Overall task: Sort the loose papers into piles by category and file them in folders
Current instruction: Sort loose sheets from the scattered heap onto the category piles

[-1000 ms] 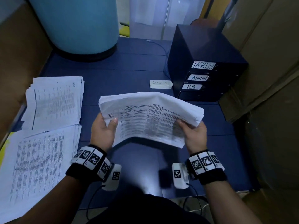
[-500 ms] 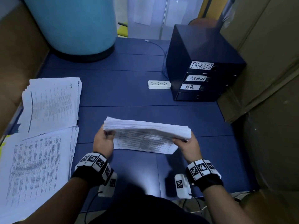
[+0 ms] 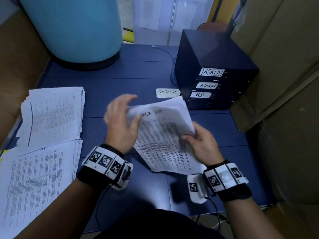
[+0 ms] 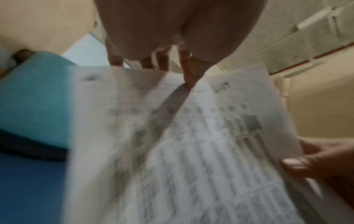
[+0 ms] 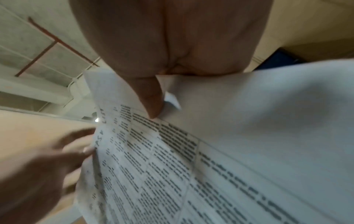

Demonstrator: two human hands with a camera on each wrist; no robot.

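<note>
Held stack: a stack of printed papers (image 3: 164, 135) is held above the blue desk (image 3: 120, 80), tilted, with its far end raised toward the drawer unit and its near end low by the right wrist.
Right hand: the stack's right edge is gripped by the right hand (image 3: 201, 145); in the right wrist view the thumb (image 5: 149, 97) is pressed onto the printed top sheet, with the other fingers hidden behind the paper.
Left hand: the left hand (image 3: 120, 123) is spread at the stack's left edge, its fingers extended and blurred; the paper is touched by the thumb, and no closed grip is seen. In the left wrist view the fingertips (image 4: 188, 75) are seen at the sheet's far edge.
Sorted piles: two piles of printed sheets are laid on the left of the desk, a far pile (image 3: 53, 114) and a near pile (image 3: 34, 183), the near one partly overlapped by the far one.
Drawer unit: a dark blue drawer unit (image 3: 212, 66) is placed at the far right, its drawers labelled TASKLIST, ADMIN and H.R.
Power strip: a white power strip (image 3: 167, 92) is laid just left of the drawer unit.
Barrel: a light blue barrel (image 3: 74, 28) is stood at the far left of the desk.
</note>
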